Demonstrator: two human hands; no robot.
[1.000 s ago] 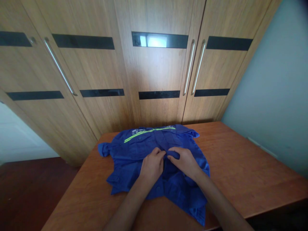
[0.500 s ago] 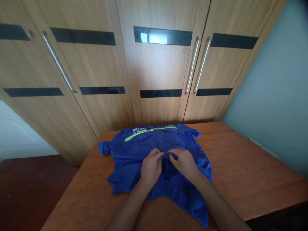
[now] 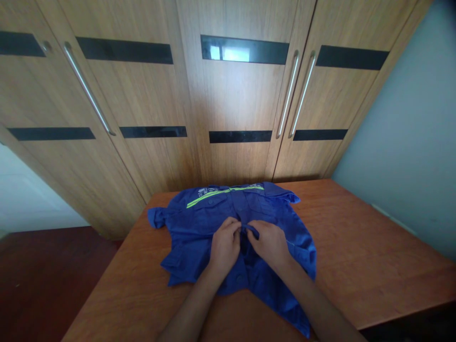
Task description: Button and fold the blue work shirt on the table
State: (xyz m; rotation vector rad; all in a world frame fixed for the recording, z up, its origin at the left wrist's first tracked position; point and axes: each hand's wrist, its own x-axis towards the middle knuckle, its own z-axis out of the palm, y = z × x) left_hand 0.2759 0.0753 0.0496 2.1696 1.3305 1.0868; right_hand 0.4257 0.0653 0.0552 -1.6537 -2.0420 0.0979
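Observation:
A blue work jacket (image 3: 194,223) with a yellow-green stripe across the chest lies front side up on the wooden table (image 3: 356,247). My left hand (image 3: 226,244) pinches the edge of its front opening near the middle. Close beside it, my right hand (image 3: 269,242) grips the other side of the front, with a fold of cloth raised between the fingers. Both hands are closed, their fingertips almost touching. Whatever button or buttonhole lies under the fingers is hidden. One button shows lower down, near the hem.
Behind the table stands a wooden wardrobe (image 3: 235,109) with dark inlays and long metal handles. A pale wall (image 3: 402,156) borders the table on the right. To the left, dark reddish floor (image 3: 42,280) lies below the table's edge.
My fingers have drawn slightly closer together at the jacket's front, and the raised fold of cloth has shifted a little. The whole view has moved slightly.

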